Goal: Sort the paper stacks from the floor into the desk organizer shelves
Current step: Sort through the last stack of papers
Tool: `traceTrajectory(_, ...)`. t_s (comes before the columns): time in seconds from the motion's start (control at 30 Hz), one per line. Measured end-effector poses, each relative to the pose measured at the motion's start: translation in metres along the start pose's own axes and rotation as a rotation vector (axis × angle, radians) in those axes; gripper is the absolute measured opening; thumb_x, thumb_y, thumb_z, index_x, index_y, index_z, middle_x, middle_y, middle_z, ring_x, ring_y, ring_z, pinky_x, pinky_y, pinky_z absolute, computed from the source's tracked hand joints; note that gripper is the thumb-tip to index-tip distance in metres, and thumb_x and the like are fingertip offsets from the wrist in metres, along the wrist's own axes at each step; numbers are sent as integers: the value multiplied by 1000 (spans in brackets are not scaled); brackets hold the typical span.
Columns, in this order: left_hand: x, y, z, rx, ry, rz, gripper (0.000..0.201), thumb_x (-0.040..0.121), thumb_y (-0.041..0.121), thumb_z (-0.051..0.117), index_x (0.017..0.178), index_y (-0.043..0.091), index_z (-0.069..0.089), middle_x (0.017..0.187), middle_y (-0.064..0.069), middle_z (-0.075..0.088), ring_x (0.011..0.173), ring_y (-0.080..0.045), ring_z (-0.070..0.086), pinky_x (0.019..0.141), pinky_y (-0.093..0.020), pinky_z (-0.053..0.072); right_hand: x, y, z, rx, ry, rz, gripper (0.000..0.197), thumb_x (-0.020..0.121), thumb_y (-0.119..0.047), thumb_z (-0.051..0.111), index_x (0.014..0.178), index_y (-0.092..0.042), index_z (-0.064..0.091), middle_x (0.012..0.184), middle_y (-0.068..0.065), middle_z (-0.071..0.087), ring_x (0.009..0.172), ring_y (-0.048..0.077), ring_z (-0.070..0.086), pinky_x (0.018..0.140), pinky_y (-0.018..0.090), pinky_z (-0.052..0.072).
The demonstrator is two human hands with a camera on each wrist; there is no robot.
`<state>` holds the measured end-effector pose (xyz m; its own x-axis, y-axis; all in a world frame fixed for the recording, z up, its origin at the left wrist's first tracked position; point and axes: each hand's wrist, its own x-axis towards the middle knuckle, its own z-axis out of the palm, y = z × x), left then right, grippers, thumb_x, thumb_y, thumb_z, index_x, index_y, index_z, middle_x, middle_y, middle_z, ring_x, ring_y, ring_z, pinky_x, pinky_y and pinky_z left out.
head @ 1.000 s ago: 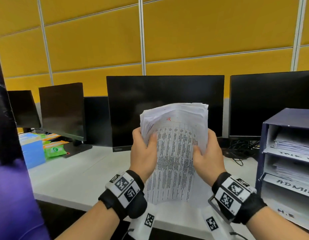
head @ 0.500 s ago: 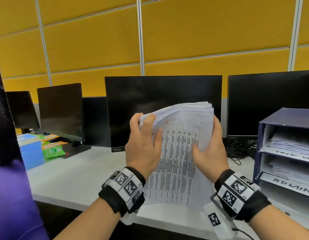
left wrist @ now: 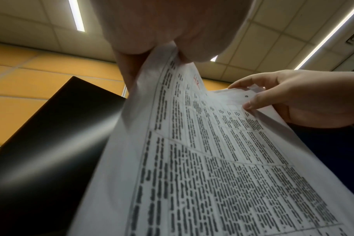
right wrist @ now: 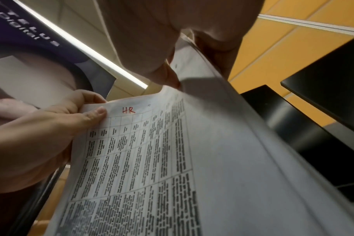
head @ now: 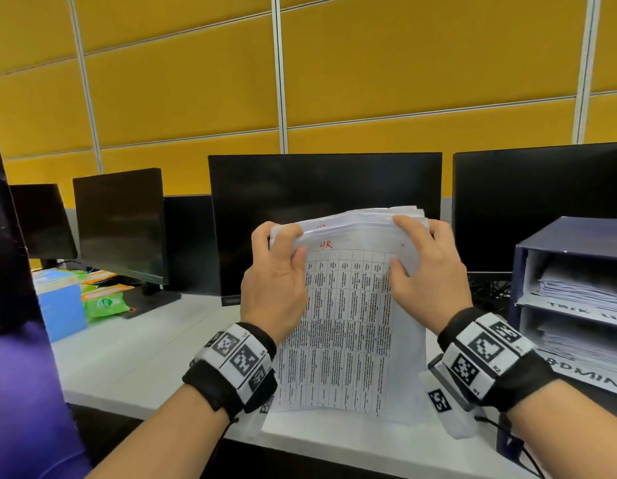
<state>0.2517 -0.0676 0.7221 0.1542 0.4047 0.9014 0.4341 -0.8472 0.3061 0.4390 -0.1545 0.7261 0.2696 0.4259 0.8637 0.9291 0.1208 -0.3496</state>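
Both our hands had climbed from the sides of the paper stack (head: 348,323) to its top edge: the left hand (head: 274,288) and right hand (head: 426,274) now pinched the upper corners, thumbs in front, the sheets upright above the desk (head: 134,361). That bared a red "HR" mark, so we judged it bound for a matching shelf of the organizer (head: 576,236) at right.

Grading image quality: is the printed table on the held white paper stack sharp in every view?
Head view: white paper stack fairly sharp, red "HR" readable. Left wrist view: print smeared, left hand a close blur. Right wrist view: "HR" legible, lower print soft, right hand blurred.
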Motion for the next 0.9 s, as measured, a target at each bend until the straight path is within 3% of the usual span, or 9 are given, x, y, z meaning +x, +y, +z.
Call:
traceTrajectory(0.13, 5, 1, -3, 21, -21, -27, 12, 101, 31, 40, 111, 35, 34, 125, 1, 40, 68, -20, 53, 60, -29, 37, 0, 4, 4, 217, 26, 0, 59, 85, -8, 62, 138, -23, 40, 127, -3, 42, 102, -3, 39, 85, 1, 32)
traceTrajectory(0.23, 10, -4, -4, -32, -1, -133, 19, 101, 30, 42, 120, 28, 36, 117, 2, 45, 74, -14, 53, 57, -23, 37, -5, 7, 5, 618, 8, 213, 68, 86, -7, 65, 141, -25, 30, 120, -12, 51, 105, 0, 56, 88, 17, 49)
traceTrajectory(0.3, 9, -7, -4, -239, 8, -222, 28, 99, 28, 48, 123, 29, 32, 106, 1, 55, 76, -13, 61, 59, -23, 48, -6, 11, 6, 718, -28, 327, 55, 87, -12, 66, 134, -23, 40, 114, -10, 59, 100, 4, 62, 83, 28, 56)
traceTrajectory(0.4, 5, -13, -4, -676, -56, -522, 42, 90, 40, 61, 122, 25, 39, 105, -6, 66, 86, -17, 71, 74, -37, 60, -4, 17, 4, 807, -146, 400, 34, 87, -12, 64, 120, -16, 55, 110, 1, 67, 97, 16, 68, 85, 44, 57)
traceTrajectory(0.5, 6, -15, -5, -886, -231, -682, 52, 82, 51, 59, 121, 17, 58, 109, -7, 72, 95, -22, 71, 88, -49, 56, -3, 12, 3, 775, -205, 366, 29, 88, -8, 62, 111, -25, 56, 108, -1, 66, 98, 15, 66, 84, 39, 56)
traceTrajectory(0.63, 9, 10, 7, -840, -88, -588, 28, 90, 42, 60, 110, 23, 60, 105, -5, 71, 93, -21, 71, 80, -42, 58, -3, -12, 9, 703, -54, 235, 30, 91, -6, 58, 103, -33, 52, 100, -14, 60, 92, 2, 61, 74, 21, 53)
traceTrajectory(0.73, 6, 16, 15, -777, 4, -608, 21, 90, 42, 62, 104, 28, 56, 104, 0, 67, 94, -16, 68, 81, -38, 58, -5, -23, 17, 655, -12, 218, 32, 90, -8, 58, 110, -32, 48, 102, -15, 57, 98, 7, 60, 82, 29, 54)
traceTrajectory(0.83, -4, 1, 18, -687, -39, -674, 32, 90, 42, 63, 110, 21, 52, 106, -2, 65, 93, -16, 66, 81, -37, 57, -12, -14, 20, 580, -64, 312, 48, 85, -15, 63, 121, -33, 38, 105, -16, 54, 102, 12, 58, 87, 40, 54)
traceTrajectory(0.9, -9, -8, 18, -640, -51, -662, 31, 91, 39, 61, 112, 18, 51, 106, -2, 64, 91, -15, 66, 77, -33, 57, -14, -5, 14, 588, -5, 366, 54, 82, -13, 67, 125, -28, 38, 109, -11, 55, 103, 13, 59, 89, 40, 54)
